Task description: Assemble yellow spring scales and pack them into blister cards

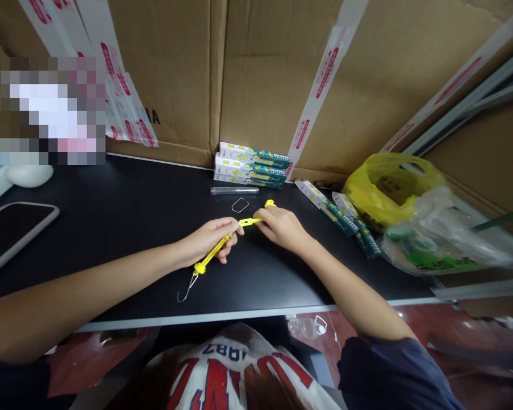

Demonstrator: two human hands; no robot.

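Both hands meet over the dark tabletop, working on yellow plastic spring scale parts. My left hand (211, 239) is closed around a slim yellow rod (217, 250), whose lower end carries a wire hook (185, 290) pointing toward me. At its thumb and fingertips is the end of a slotted yellow piece (247, 222). My right hand (282, 226) grips the other end of that piece, and a yellow knob (270, 203) sticks out beyond its fingers. Whether the rod and the slotted piece are joined is hidden by my left fingers. A bent wire loop (240, 205) lies just beyond.
Clear plastic tubes (234, 191) lie before stacked printed boxes (252, 165). More boxes (331, 208) sit at right, beside a yellow bag (393, 188) and a clear bag (431, 239). A phone (17, 233) lies left. Cardboard (265, 74) walls the back.
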